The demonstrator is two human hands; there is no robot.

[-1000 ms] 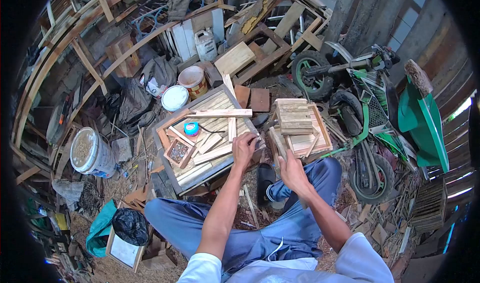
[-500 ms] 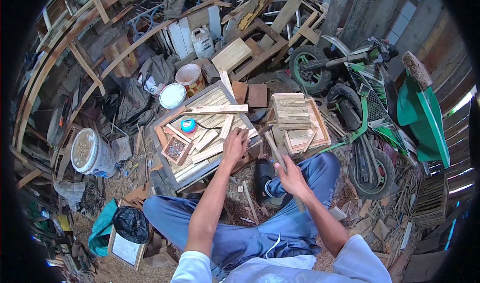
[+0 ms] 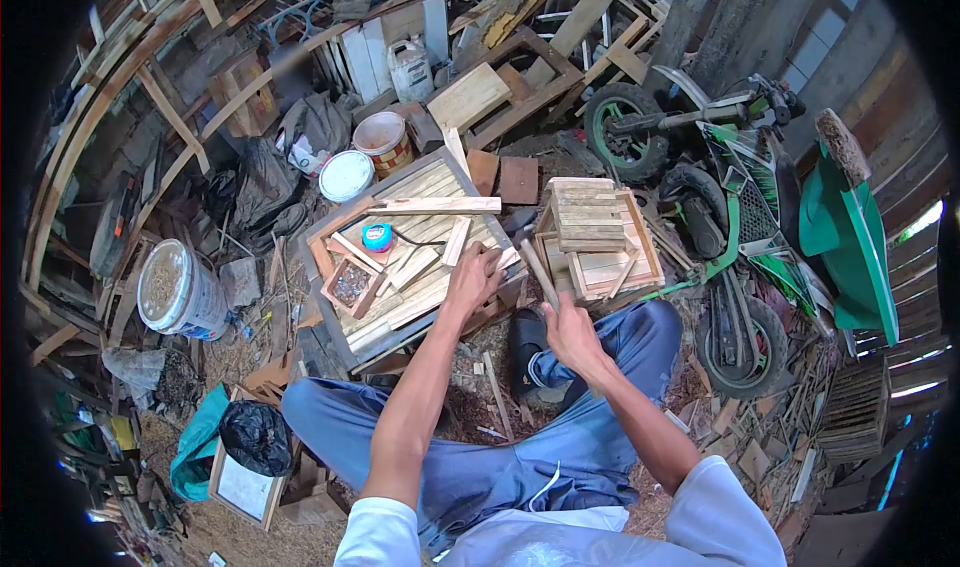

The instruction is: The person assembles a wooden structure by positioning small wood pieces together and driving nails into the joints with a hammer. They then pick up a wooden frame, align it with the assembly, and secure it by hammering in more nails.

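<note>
My left hand [image 3: 474, 279] is closed on a light wood strip [image 3: 410, 312] at the right edge of the low wooden work table [image 3: 445, 172]. My right hand [image 3: 572, 335] grips the wooden handle of a hammer [image 3: 538, 269], whose head end is near the table's right corner, close to my left hand. On the table sit a blue and pink round container [image 3: 377, 236], a small wooden box of nails [image 3: 350, 283] and several wood strips [image 3: 430, 206]. Slatted wooden pieces [image 3: 585, 217] rest stacked right of the table.
Behind the table stand a white-lidded bucket [image 3: 346, 177] and an open bucket [image 3: 380, 137]. Another bucket [image 3: 165, 282] is at the left. A green motorbike [image 3: 735, 217] and green wheelbarrow [image 3: 840, 237] are at the right. Wood scraps litter the floor.
The hammer has swung, its handle now tilted differently and its head clearer of the strip. My right hand has shifted slightly left and has turned. The view has moved a little.
</note>
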